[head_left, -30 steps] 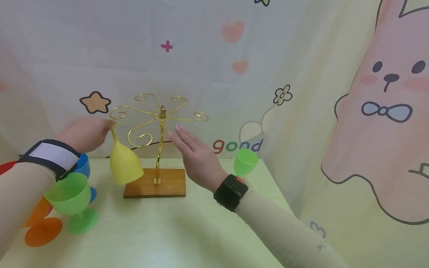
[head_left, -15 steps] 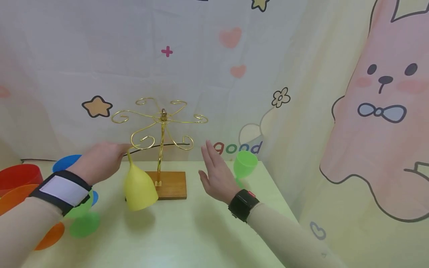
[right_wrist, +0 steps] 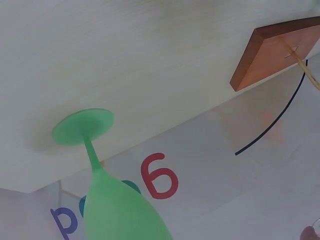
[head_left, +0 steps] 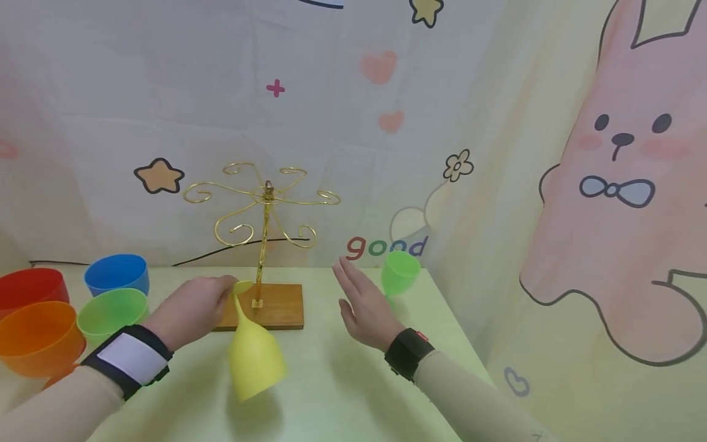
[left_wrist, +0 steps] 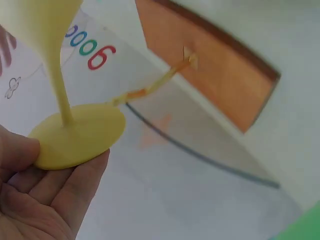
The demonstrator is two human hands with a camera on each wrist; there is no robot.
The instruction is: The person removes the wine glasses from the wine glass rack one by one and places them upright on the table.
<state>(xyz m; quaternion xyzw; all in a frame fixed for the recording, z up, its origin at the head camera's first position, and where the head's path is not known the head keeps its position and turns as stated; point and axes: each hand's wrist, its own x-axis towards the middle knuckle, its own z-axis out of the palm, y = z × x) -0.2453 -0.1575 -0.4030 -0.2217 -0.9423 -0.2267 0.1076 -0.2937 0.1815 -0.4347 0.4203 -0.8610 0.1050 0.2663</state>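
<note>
My left hand (head_left: pixel 193 310) pinches the round foot of a yellow plastic goblet (head_left: pixel 255 359) between thumb and fingers. The goblet hangs bowl down, slightly tilted, above the table in front of the rack. In the left wrist view the thumb lies on the goblet's foot (left_wrist: pixel 85 135), with fingers beneath it. My right hand (head_left: pixel 367 307) is raised over the table with straight fingers and holds nothing. Just beyond it stands an upright light green goblet (head_left: pixel 400 271). A gold wire rack (head_left: pixel 264 239) with several curled arms stands on a wooden base (head_left: pixel 284 307); its arms carry nothing.
At the left stand a red goblet (head_left: pixel 33 288), an orange goblet (head_left: pixel 41 337), a blue goblet (head_left: pixel 117 273) and another green goblet (head_left: pixel 113 313), partly behind my left arm. A printed curtain (head_left: pixel 309 123) hangs behind the table (head_left: pixel 326 393).
My left hand has brought the yellow goblet down, right and nearer, away from the rack's arms. My right hand has drawn back from the rack to the right.
</note>
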